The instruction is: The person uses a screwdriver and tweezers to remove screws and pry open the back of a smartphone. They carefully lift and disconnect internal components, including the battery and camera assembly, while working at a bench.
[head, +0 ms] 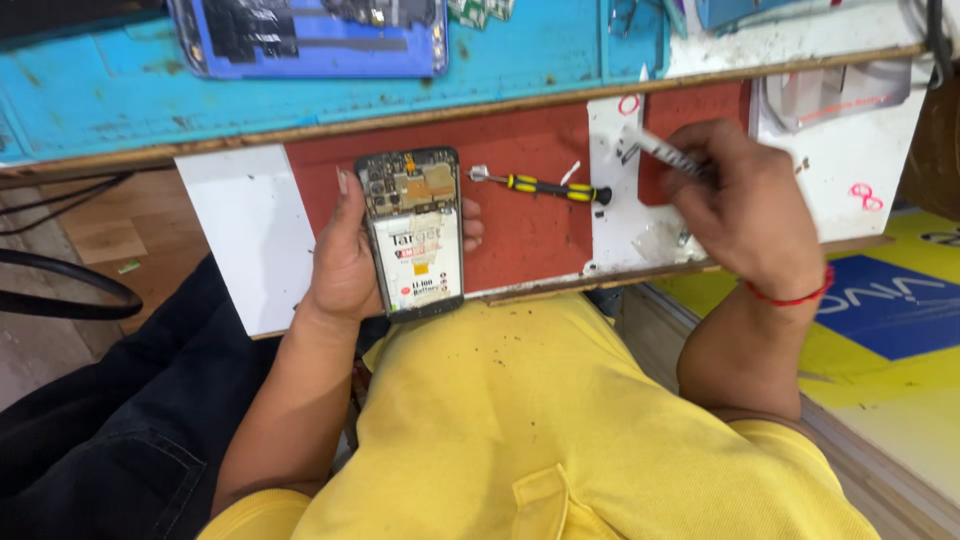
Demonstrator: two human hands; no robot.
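The left hand (345, 262) cradled an opened smartphone with its back cover off (414, 232), palm under it, thumb along its left side and fingertips curled round its right side; the phone's exposed circuit board lay at its far end and a white-labelled battery filled the rest. It was held just above the near edge of the table (530, 240), over the red mat that covered the middle of the pull-out surface. The right hand (745, 205) was closed round a slim silver metal tool (655, 148), fingers pinching its shaft, its tip pointing toward the far edge above a white patch of the table. Between the two hands a small screwdriver with a yellow-and-black handle (540, 185) lay flat on the red mat, apart from both, its metal tip just beside the phone. A red thread band (790, 297) circled the right wrist. On the blue raised surface at the far edge sat a second opened phone with a blue frame (310, 38).
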